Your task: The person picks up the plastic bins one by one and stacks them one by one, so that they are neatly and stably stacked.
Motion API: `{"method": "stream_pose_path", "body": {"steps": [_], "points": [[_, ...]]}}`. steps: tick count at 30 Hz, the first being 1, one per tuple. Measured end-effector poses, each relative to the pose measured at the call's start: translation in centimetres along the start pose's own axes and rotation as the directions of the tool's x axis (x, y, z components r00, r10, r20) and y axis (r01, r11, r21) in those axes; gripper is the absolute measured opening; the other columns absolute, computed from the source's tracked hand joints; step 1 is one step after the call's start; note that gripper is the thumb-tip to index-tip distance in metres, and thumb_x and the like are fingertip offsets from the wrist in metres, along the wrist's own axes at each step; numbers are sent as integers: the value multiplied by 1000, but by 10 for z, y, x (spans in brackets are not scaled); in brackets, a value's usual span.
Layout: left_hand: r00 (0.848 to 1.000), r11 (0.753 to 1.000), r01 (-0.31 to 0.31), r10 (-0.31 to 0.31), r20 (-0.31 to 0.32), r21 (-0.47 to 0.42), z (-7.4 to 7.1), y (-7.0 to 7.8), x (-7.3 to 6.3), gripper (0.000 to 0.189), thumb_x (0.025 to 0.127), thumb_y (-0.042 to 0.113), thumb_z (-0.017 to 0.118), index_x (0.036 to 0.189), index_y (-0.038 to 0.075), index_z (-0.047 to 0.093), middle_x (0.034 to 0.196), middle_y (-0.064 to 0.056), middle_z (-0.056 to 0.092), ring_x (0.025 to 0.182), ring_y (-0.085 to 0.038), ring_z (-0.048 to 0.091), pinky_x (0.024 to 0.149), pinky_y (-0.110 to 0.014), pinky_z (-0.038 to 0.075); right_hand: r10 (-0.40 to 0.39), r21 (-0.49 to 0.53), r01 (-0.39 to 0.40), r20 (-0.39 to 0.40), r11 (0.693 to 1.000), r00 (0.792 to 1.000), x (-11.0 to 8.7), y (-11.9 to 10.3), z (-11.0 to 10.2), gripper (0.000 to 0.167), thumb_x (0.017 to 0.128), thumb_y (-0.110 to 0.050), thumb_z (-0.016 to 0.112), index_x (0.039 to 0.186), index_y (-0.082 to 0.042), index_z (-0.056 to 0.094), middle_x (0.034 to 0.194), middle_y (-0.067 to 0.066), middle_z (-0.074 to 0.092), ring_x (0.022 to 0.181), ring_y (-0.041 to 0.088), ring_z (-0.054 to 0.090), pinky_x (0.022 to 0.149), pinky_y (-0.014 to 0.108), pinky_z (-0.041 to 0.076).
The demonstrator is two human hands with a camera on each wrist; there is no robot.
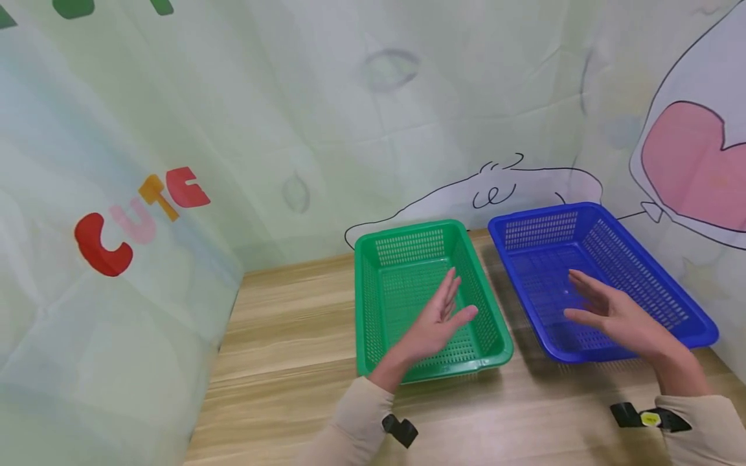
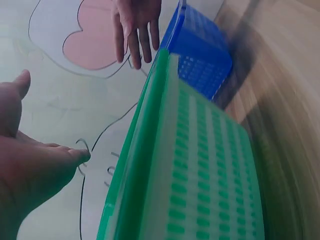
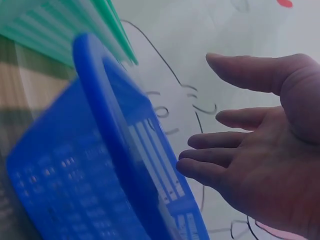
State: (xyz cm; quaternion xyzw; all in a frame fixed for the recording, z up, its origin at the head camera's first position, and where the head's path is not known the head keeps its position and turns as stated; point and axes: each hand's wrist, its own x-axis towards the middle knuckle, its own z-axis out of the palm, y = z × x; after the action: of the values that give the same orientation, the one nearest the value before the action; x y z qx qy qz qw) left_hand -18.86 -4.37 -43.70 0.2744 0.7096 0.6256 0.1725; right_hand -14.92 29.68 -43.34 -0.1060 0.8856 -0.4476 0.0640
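A green plastic basket [image 1: 367, 310] with slotted walls stands on the wooden table, nothing lying in it. To its right is a blue basket [image 1: 524, 291] of similar make, set at an angle. My left hand [image 1: 434, 327] hovers over the green basket, fingers extended and thumb apart, holding nothing. In the left wrist view that hand [image 2: 35, 165] is above the green rim [image 2: 145, 140]. Over the blue basket my right hand [image 1: 618, 317] hangs with fingers straight and thumb spread. The right wrist view has its empty palm [image 3: 270, 165] beside the blue rim [image 3: 110, 120].
The wooden table [image 1: 280, 336] extends to the left of the green basket. Behind it hangs a printed cloth [image 1: 291, 129] with cartoon drawings, and another cloth side [image 1: 116, 336] bounds the left. Each wrist wears a black strap [image 1: 399, 428].
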Motion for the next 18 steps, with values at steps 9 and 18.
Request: {"method": "stream_pose_path", "body": {"steps": [9, 18], "points": [[998, 1000, 23, -24, 52, 20, 46, 10, 16, 83, 103, 42, 54, 162, 23, -1, 166, 5, 6, 148, -4, 11, 117, -26, 21, 96, -34, -100, -103, 994, 990, -12, 23, -25, 97, 95, -29, 72, 161, -4, 5, 159, 34, 14, 133, 65, 25, 103, 63, 36], [999, 999, 23, -25, 49, 45, 81, 8, 30, 86, 100, 44, 57, 162, 21, 2, 166, 3, 6, 148, -16, 18, 115, -30, 27, 99, 26, -96, -237, 995, 966, -33, 60, -40, 95, 96, -18, 70, 161, -9, 1, 161, 31, 5, 144, 52, 6, 104, 2, 16]]}}
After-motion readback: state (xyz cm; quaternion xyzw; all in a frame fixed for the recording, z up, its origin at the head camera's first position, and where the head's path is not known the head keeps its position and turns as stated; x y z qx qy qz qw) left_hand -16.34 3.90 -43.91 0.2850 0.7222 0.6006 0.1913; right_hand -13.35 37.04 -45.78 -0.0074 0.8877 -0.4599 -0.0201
